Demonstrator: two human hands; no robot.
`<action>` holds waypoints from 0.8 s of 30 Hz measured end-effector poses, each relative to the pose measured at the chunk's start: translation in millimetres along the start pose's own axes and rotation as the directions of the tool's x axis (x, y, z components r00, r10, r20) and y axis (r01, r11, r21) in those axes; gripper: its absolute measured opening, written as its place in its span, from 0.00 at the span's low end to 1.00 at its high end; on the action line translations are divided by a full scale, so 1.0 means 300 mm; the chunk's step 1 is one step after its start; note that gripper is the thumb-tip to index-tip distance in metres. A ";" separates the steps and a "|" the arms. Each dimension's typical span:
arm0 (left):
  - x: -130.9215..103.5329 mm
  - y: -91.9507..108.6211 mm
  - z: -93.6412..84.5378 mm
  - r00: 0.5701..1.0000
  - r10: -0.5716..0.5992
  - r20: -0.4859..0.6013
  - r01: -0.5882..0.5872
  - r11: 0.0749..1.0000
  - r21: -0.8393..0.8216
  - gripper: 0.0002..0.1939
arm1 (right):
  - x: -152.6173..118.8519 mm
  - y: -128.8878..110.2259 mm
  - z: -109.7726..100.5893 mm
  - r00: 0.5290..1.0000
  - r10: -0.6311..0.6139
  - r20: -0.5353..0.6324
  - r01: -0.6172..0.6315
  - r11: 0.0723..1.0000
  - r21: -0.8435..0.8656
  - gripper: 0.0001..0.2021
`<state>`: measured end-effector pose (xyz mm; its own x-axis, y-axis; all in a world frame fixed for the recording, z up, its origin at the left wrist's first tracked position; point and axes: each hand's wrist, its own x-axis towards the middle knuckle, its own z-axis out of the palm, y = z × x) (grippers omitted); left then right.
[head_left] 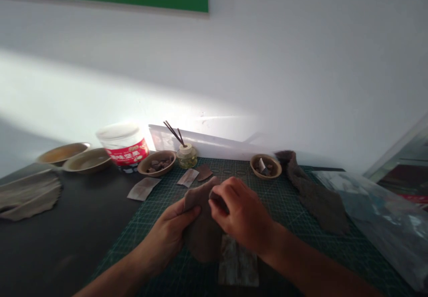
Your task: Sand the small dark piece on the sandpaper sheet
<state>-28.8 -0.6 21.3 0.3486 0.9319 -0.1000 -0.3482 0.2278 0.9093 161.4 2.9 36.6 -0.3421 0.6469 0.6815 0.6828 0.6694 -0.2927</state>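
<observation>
Surface [87, 216]: dark, set against a white wall [301, 65]. I'm looking at it from behind the worker.
Green mat [284, 208]: covers the middle and right, printed with a grid.
Clear bag [377, 216]: crumpled, far right, overlapping the mat.
Rough strip [314, 199]: dark and fuzzy, slumped between bag and hands.
Pale cloth [30, 194]: flat at far left, folded over itself.
Jar [123, 154]: white lid, red label, well apart from both hands.
Brown piece [203, 239]: the one in work. Held up over the near middle of the mat, tilted. Looks like thin fabric or soft hide. I'd guess light, floppy, grippy, hard to break, easy to crease. Best hold: pinch the edge, thumb on the face, second hand to keep it from sagging.
Left hand [175, 221]: fingers pinching the brown piece at its left edge, thumb on top.
Right hand [240, 208]: fingers curled and closed on a dark bit [219, 201], right against the brown piece's upper right. Blurry, can't tell what it is.
Mottled slab [238, 261]: on the mat, just below the right hand.
Bowl [157, 172]: brown chunks inside, next to the jar.
</observation>
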 end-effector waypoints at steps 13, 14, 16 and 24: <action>0.002 -0.003 -0.008 0.999 0.001 0.052 -0.003 1.000 0.027 0.27 | -0.001 -0.008 0.000 0.994 -0.060 0.089 0.060 0.998 -0.002 0.01; 0.003 -0.003 -0.008 0.998 0.006 0.055 -0.007 1.000 0.028 0.27 | 0.001 -0.008 0.002 0.996 -0.028 0.086 0.030 1.000 -0.011 0.02; 0.005 -0.003 -0.009 0.998 0.016 0.058 -0.017 1.000 0.020 0.27 | 0.004 -0.009 0.006 0.996 0.048 0.075 -0.047 0.999 -0.018 0.04; 0.002 -0.007 -0.014 0.997 0.008 0.082 -0.015 0.996 0.087 0.23 | 0.008 -0.011 0.000 0.994 0.084 0.069 -0.081 0.995 -0.051 0.05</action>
<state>-31.4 0.6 17.6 0.4157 0.9076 -0.0597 -0.2760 0.1884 0.9425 158.4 2.3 39.2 -0.3267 0.7246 0.6068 0.7404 0.5953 -0.3122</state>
